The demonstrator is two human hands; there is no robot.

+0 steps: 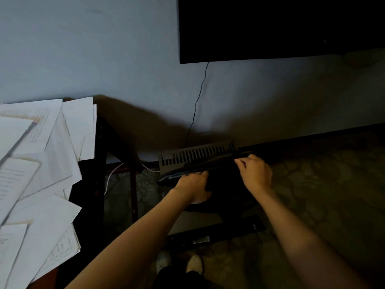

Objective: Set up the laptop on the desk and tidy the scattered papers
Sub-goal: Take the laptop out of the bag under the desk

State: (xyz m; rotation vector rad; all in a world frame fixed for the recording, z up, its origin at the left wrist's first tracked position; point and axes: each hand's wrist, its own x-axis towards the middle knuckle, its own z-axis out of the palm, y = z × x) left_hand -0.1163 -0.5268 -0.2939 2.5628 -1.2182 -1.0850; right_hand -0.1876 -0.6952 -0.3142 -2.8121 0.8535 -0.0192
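— What sort of room is it?
— Dim, with a pale blue-grey wall (104,49) and a patterned carpet (323,195). A dark screen (281,28) sits high on the right, and a black cable (196,101) hangs down from its lower edge.
— And the desk?
— The desk (83,215) is at the left and dark. The papers (37,163) lie over it in a loose, overlapping heap, some jutting past its edge.
— Where is the laptop?
— Low down by the wall, right of the desk and well apart from the papers. The laptop (198,156) is black, and a face with a row of vent slots tilts toward the camera. What it rests on is lost in shadow.
— The hands?
— Both are on it. The left hand (193,185) grips it, fingers curled over the near edge at the left. The right hand (257,172) grips the right end, fingers bent onto the edge.
— Anything else?
— A white cable (111,178) under the desk, a flat black piece (218,232) on the carpet, and two pale shoes (194,263) at the bottom.
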